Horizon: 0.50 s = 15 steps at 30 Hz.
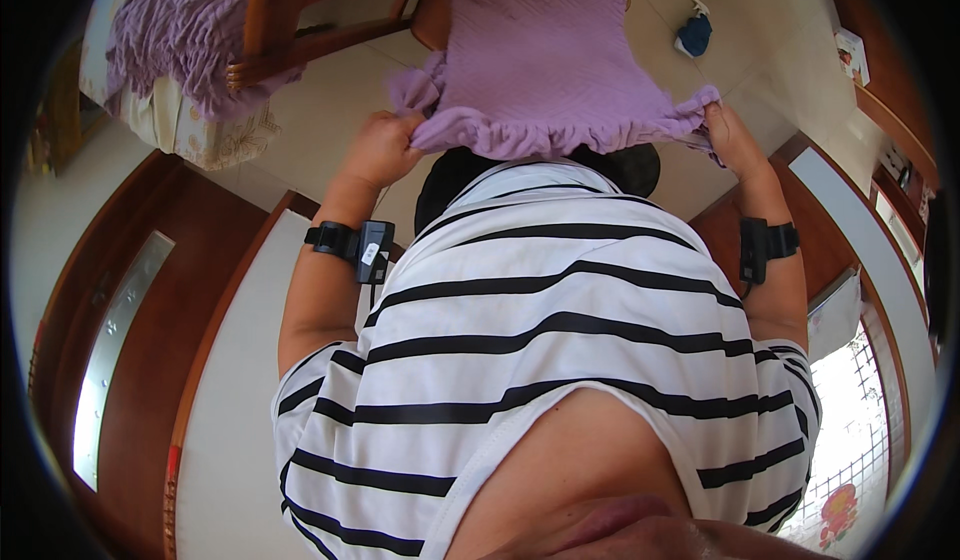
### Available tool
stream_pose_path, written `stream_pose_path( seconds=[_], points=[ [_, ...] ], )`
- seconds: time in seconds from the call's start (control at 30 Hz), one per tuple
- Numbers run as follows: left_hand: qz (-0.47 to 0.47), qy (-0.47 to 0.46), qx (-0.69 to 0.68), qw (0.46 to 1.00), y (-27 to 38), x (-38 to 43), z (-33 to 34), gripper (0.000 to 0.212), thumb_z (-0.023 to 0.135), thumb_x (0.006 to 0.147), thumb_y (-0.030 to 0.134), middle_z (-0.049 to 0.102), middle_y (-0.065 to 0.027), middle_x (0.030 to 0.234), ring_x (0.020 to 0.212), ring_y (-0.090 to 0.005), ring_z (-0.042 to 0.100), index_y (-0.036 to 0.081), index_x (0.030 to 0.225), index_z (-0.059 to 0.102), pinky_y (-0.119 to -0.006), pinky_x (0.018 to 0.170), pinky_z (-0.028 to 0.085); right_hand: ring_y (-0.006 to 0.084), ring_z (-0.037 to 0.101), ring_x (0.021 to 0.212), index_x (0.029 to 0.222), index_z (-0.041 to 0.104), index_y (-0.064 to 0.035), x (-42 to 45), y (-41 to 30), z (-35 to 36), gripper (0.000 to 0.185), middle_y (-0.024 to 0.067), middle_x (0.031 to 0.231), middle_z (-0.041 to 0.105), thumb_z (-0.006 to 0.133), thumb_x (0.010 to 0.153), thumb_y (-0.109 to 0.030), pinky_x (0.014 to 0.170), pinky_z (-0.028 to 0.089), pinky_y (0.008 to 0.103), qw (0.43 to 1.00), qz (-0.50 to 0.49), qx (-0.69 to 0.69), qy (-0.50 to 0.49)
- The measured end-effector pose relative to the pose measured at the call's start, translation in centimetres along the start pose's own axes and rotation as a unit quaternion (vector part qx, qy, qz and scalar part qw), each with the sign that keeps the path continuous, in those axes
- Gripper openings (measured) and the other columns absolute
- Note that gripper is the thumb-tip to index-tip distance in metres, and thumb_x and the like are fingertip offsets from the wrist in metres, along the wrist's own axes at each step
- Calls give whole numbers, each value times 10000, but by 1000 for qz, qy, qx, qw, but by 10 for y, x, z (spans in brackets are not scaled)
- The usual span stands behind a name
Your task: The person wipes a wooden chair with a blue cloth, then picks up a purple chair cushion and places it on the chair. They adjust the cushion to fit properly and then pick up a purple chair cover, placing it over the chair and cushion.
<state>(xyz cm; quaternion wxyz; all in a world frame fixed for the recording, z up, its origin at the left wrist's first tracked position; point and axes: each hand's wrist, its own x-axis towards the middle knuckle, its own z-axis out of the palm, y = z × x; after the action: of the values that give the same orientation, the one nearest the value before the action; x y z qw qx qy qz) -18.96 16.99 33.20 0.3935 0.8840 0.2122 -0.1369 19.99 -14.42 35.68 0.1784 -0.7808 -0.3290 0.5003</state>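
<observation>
A purple textured cloth cover (547, 50) with a gathered, ruffled edge stretches out before me, its far end over a wooden chair. My left hand (386, 144) grips the left corner of the ruffled edge, where a purple fabric tie or bow (418, 91) sticks out. My right hand (726, 136) is closed on the right corner, with bunched fabric at the fingers. The near edge is pulled wide between both hands, in front of my striped shirt. The cloth hides most of the chair seat.
More crumpled purple fabric (180, 42) lies on a table with a patterned tablecloth (217, 136) at the upper left, beside a wooden chair back (274, 20). A blue-and-white spray bottle (694, 33) is on the tiled floor to the right. Wooden doors flank me.
</observation>
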Motion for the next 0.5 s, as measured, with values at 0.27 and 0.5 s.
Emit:
stream_pose_path(
  seconds=[0.27,0.5],
  points=[
    [-9,-154,50,987,-9,-17,35,269,669,707,201,644,-192,876,826,-377,609,51,928,633,-443,751,486,182,540,499,912,631,5,-16,30,0,516,96,655,582,339,937,-420,490,429,321,986,149,-12,-76],
    [-144,-29,-132,980,-33,-13,45,319,625,744,214,661,-195,866,800,-357,641,48,1017,635,-414,726,510,125,564,550,880,659,-20,-17,-6,-8,139,38,656,593,601,809,-126,517,439,277,999,35,-18,-21]
  ],
)
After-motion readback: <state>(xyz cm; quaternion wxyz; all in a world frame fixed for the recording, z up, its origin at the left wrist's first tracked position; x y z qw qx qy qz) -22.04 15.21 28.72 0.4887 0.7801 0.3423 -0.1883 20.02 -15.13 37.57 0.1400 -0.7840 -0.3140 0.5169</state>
